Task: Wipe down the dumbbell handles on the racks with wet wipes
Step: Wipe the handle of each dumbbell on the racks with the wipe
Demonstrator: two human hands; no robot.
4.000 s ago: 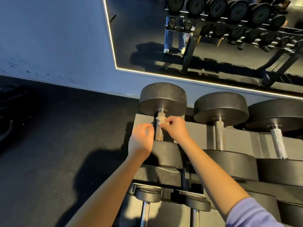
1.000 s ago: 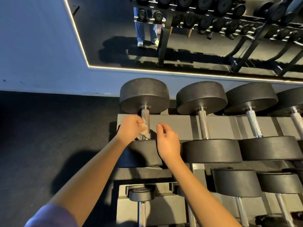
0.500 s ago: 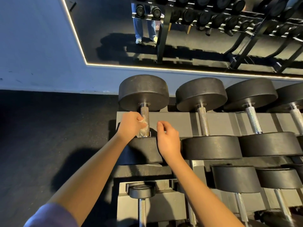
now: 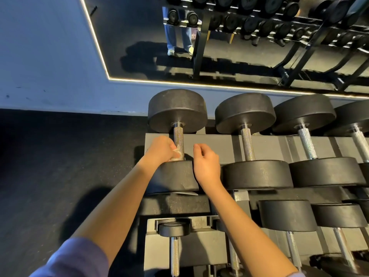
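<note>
The leftmost dumbbell on the top rack shelf has a knurled steel handle between two black heads. My left hand holds a crumpled white wet wipe against the lower end of that handle, just above the near head. My right hand hovers just to the right of the handle, fingers loosely curled, holding nothing. Three more dumbbells lie to the right, the nearest with its handle bare.
The grey rack shelf runs to the right edge. A lower shelf holds smaller dumbbells. A wall mirror behind reflects more racks and a person's legs. Dark rubber floor spreads to the left.
Four seconds ago my right hand held the wipe high on the handle; my left hand now holds it low on the handle. Over the last second both hands barely moved.
</note>
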